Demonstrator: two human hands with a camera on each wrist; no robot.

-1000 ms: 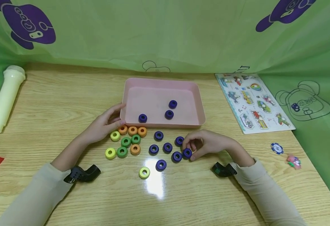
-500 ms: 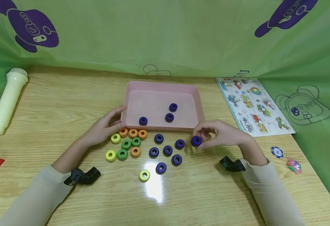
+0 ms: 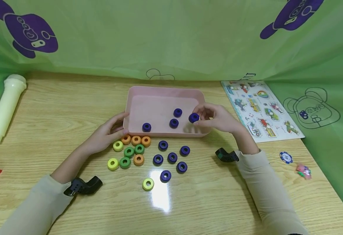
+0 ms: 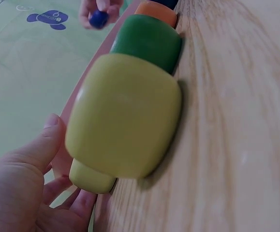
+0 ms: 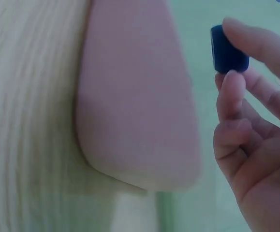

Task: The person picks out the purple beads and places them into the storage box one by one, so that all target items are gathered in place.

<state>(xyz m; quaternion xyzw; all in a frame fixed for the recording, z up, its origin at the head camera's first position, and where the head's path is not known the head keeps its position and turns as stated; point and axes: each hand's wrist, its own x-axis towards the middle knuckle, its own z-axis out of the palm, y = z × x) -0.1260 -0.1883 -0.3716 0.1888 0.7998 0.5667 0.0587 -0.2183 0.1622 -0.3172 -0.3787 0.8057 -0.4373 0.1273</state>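
Observation:
In the head view my right hand (image 3: 215, 118) pinches a dark blue ring-shaped bead (image 3: 193, 117) between thumb and fingers, over the right part of a pink tray (image 3: 165, 134). The right wrist view shows that bead (image 5: 228, 50) side-on, raised above the tray wall (image 5: 135, 96). Three like beads lie inside, one of them (image 3: 146, 127) near the front wall. My left hand (image 3: 105, 133) rests relaxed against the tray's left side, its thumb at the front corner. Close by its thumb sit a yellow bead (image 3: 118, 146) and an orange bead (image 3: 126, 139).
Several dark blue beads (image 3: 172, 158) lie before the tray, beside green (image 3: 125, 162), orange and yellow ones. A picture puzzle board (image 3: 256, 111), a poker chip (image 3: 286, 157) and a pink figurine (image 3: 303, 171) are rightward. A pale microphone-shaped object (image 3: 7, 107) lies far left.
My right hand has lifted a dark blue bead from the table and carried it up and forward over the tray. The left hand has stayed at the tray's left side.

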